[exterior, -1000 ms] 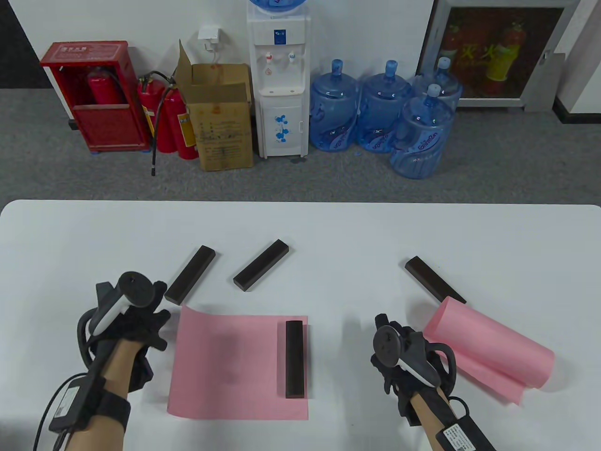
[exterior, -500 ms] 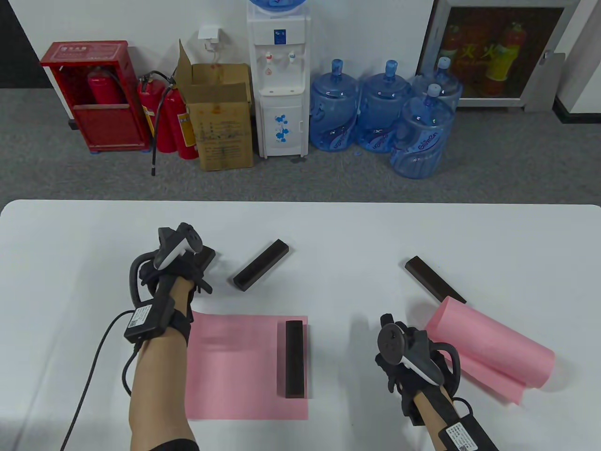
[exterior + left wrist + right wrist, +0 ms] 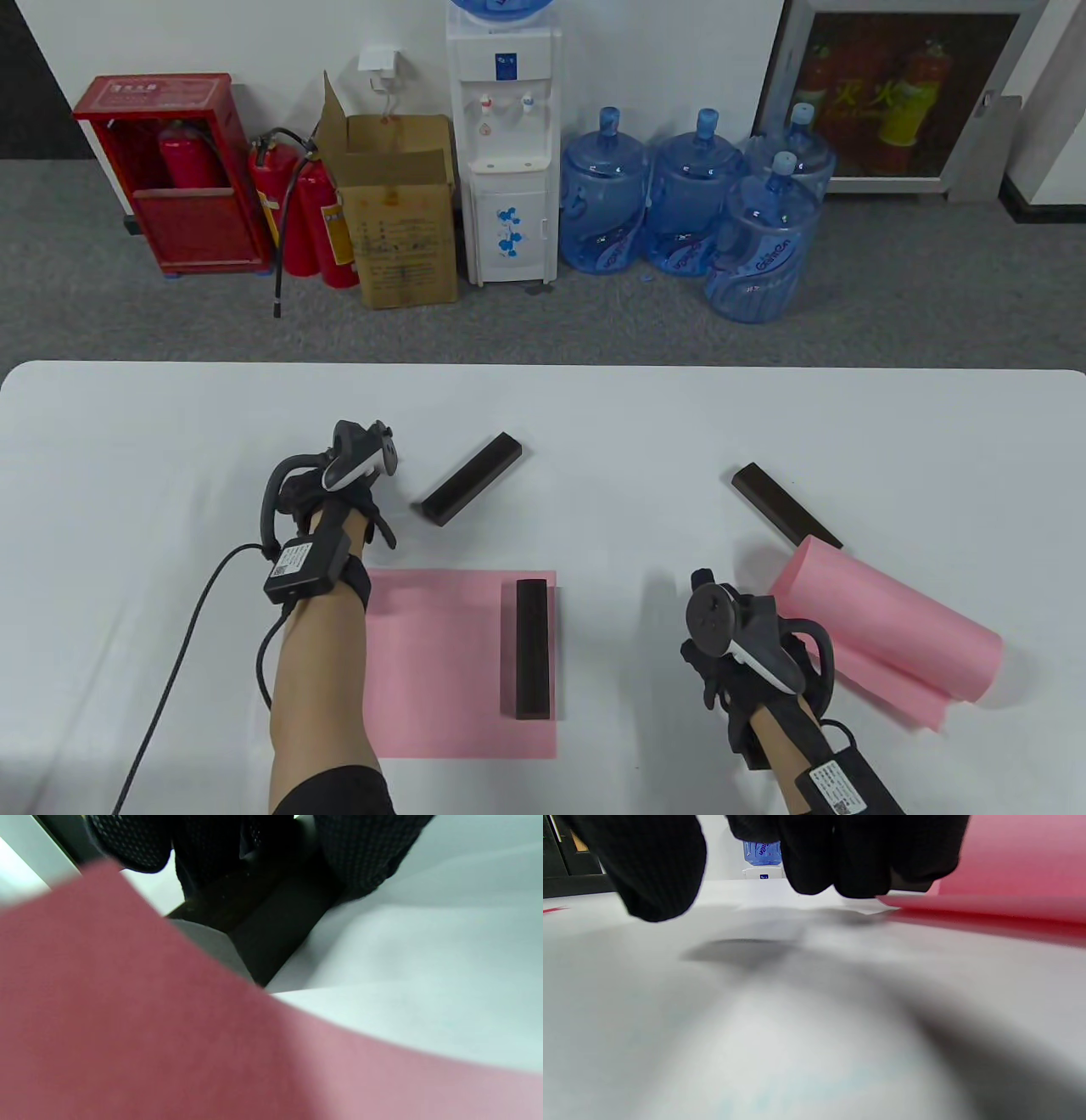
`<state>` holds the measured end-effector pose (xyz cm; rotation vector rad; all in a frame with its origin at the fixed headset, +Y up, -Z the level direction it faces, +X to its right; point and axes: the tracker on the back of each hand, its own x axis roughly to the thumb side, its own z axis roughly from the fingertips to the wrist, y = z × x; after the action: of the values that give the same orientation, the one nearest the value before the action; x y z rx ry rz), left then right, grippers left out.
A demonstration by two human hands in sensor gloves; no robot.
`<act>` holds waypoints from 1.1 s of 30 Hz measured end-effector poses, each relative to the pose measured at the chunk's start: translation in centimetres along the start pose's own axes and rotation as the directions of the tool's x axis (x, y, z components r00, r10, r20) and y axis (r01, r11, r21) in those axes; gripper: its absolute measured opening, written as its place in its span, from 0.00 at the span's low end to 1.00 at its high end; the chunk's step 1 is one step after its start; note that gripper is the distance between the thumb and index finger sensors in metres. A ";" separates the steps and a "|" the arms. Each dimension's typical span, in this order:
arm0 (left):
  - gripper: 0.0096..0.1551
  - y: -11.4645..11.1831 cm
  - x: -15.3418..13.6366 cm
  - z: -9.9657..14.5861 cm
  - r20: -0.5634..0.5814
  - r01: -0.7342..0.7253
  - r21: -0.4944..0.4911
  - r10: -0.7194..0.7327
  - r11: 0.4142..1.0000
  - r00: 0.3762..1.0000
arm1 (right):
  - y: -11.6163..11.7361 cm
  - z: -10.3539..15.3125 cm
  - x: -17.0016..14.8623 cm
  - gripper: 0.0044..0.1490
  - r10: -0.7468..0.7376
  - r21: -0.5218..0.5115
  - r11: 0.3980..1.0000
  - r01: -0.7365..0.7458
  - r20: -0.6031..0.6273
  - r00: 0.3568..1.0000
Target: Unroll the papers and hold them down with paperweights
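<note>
A flat pink sheet lies at the front left with a dark paperweight bar on its right edge. My left hand reaches past the sheet's far left corner and covers another dark bar. In the left wrist view its fingers close around that bar, which lies on the table behind the pink sheet. A third bar lies free just to the right. A pink roll, partly unrolled, lies at the right over the end of another bar. My right hand hovers empty beside the roll, fingers loosely curled.
The white table runs across the whole view. My left forearm lies over the flat sheet's left edge. Behind the table, on the floor, stand a water dispenser, water jugs, a cardboard box and fire extinguishers.
My left hand has moved from the sheet's left side forward onto the leftmost bar and closed around it. My right hand has barely shifted.
</note>
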<state>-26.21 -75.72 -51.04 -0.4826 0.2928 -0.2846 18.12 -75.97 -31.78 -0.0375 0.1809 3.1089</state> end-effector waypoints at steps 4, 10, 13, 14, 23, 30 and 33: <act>0.51 -0.4 0.2 0.0 -0.009 0.000 0.056 0.000 0.998 1.000 | -0.1 -0.1 -0.1 0.55 -0.016 -0.001 1.000 0.016 -0.001 1.000; 0.50 2.7 -1.4 2.8 0.019 -0.136 0.186 0.135 0.973 0.991 | 0.1 -0.1 0.0 0.55 -0.009 -0.001 1.000 0.009 0.011 1.000; 0.47 5.2 -3.2 5.3 0.047 -0.169 0.270 0.163 0.948 0.986 | 0.0 0.0 0.3 0.55 -0.006 -0.005 1.000 0.006 0.025 1.000; 0.46 6.1 -4.0 6.6 0.060 -0.175 0.300 0.164 0.938 0.985 | 0.0 0.0 0.4 0.55 -0.006 -0.007 1.000 0.006 0.033 0.999; 0.35 8.0 -8.1 16.8 0.220 -0.295 0.380 0.224 0.877 0.949 | 0.0 0.2 0.8 0.56 -0.014 -0.023 1.000 0.015 0.060 0.998; 0.34 4.4 -6.8 21.8 0.336 -0.286 0.351 0.165 0.892 0.927 | 0.0 0.3 1.0 0.56 -0.013 -0.033 0.999 0.016 0.071 0.997; 0.34 2.1 -5.6 22.3 0.333 -0.202 0.297 0.098 0.933 0.938 | 0.1 0.3 1.1 0.56 -0.011 -0.024 1.000 0.013 0.074 0.997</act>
<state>-23.35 -62.91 -32.10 -0.1679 -0.0313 -0.0973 17.02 -76.03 -31.45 0.0750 0.1399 3.0942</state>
